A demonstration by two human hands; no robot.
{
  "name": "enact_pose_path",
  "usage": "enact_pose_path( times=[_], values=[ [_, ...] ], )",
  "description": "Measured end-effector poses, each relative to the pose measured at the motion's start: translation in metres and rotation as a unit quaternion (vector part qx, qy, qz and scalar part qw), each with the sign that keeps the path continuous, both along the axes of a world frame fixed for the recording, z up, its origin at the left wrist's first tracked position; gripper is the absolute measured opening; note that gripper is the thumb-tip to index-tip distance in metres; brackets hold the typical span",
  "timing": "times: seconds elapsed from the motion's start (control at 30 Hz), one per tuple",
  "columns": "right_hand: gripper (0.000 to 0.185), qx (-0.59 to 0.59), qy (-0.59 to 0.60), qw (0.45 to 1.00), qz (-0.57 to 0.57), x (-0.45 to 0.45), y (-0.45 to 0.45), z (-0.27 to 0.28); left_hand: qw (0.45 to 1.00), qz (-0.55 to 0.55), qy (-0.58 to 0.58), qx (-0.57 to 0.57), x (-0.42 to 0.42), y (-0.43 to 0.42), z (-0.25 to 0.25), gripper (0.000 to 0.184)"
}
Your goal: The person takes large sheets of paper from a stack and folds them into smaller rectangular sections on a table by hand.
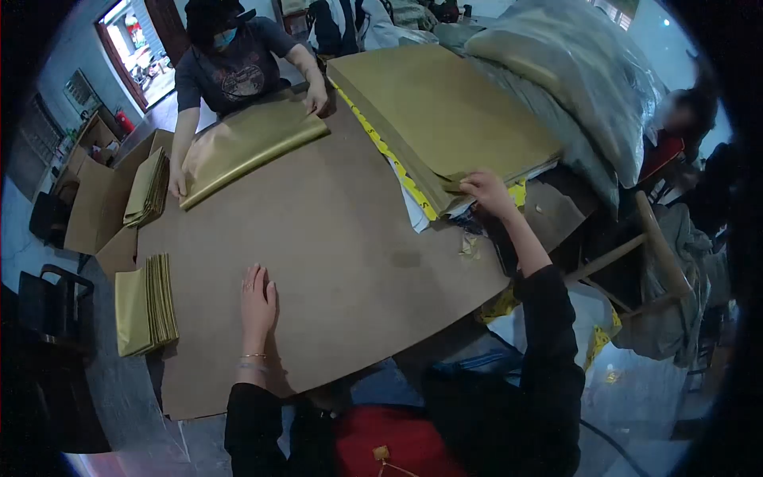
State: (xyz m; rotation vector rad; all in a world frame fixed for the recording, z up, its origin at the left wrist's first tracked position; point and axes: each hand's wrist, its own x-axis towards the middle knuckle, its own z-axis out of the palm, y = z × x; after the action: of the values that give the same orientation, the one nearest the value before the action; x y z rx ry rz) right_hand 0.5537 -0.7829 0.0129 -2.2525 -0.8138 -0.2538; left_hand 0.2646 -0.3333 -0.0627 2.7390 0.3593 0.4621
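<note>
Gold stack: wide, flat sheets on the far right of the tabletop; the landmark here.
Right hand: at the stack's near corner, fingers pinching the lifted tip of the top sheeting; how many layers cannot be told.
Left hand: on bare tabletop, left of the stack and nearer the wearer, palm down, fingers extended, gripping nothing.
Handling: a single sheet is probably light, floppy, slick and easily creased; the whole stack looks heavy. The loose corner gives the best hold.
Co-worker: left of the stack, both hands on a folded gold sheet.
Folded bundle: well left of the stack.
Writing: black marks on yellow tape along the stack's side and a shirt print, both unreadable; no brand legible.
</note>
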Motion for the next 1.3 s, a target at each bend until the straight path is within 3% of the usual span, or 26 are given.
enact_pose_path(
  times=[0.03, 0.1, 0.33, 0.43, 0.63, 0.7, 0.9, 0.97, 1.0, 1.07, 1.1, 1.17, 1.3],
  values=[
    [0.020, 0.000, 0.000, 1.000, -0.001, 0.001, -0.001, 0.002, 1.000, 0.003, 0.008, 0.004, -0.001, -0.001, 0.002, 0.041],
    [0.022, 0.045, 0.118, 0.992, -0.005, 0.005, -0.001, 0.005, 1.000, 0.007, 0.016, 0.008, 0.000, -0.001, 0.002, 0.041],
    [0.024, 0.071, 0.187, 0.980, 0.003, 0.017, -0.005, 0.007, 1.000, 0.009, 0.003, -0.024, 0.001, 0.002, -0.004, 0.041],
    [0.025, 0.052, 0.213, 0.974, -0.054, 0.031, -0.010, -0.006, 1.000, 0.018, 0.010, -0.008, 0.001, -0.001, -0.001, 0.041],
    [0.024, 0.152, 0.117, 0.980, -0.049, 0.015, 0.000, -0.016, 1.000, 0.015, -0.002, -0.009, 0.001, 0.002, -0.004, 0.041],
    [0.024, 0.099, -0.026, 0.989, -0.107, 0.007, 0.007, -0.022, 1.000, 0.020, 0.006, -0.022, 0.001, 0.002, -0.003, 0.041],
    [0.020, 0.113, -0.070, 0.982, -0.136, -0.011, 0.019, -0.026, 1.000, 0.015, -0.004, -0.012, 0.001, 0.003, -0.005, 0.040],
    [0.026, 0.244, -0.062, 0.961, -0.119, -0.021, 0.030, -0.027, 1.000, 0.021, 0.003, 0.000, 0.000, 0.003, -0.003, 0.040],
    [0.035, 0.251, 0.011, 0.959, -0.133, -0.029, 0.033, -0.017, 1.000, 0.016, 0.001, 0.008, 0.000, 0.004, -0.004, 0.040],
    [0.031, 0.150, -0.084, 0.971, -0.164, -0.002, 0.020, -0.044, 1.000, 0.010, -0.011, 0.002, 0.000, 0.004, -0.006, 0.040],
    [0.024, -0.026, -0.214, 0.965, -0.148, -0.004, 0.014, -0.035, 1.000, 0.018, 0.000, -0.009, 0.001, 0.001, -0.002, 0.040],
    [0.021, 0.019, -0.192, 0.972, -0.133, -0.004, 0.011, -0.036, 1.000, 0.009, -0.018, 0.009, 0.000, 0.001, -0.001, 0.038],
    [0.029, 0.037, -0.279, 0.952, -0.116, -0.016, 0.027, -0.008, 1.000, 0.011, -0.020, 0.001, 0.000, 0.000, 0.000, 0.040]
  ],
)
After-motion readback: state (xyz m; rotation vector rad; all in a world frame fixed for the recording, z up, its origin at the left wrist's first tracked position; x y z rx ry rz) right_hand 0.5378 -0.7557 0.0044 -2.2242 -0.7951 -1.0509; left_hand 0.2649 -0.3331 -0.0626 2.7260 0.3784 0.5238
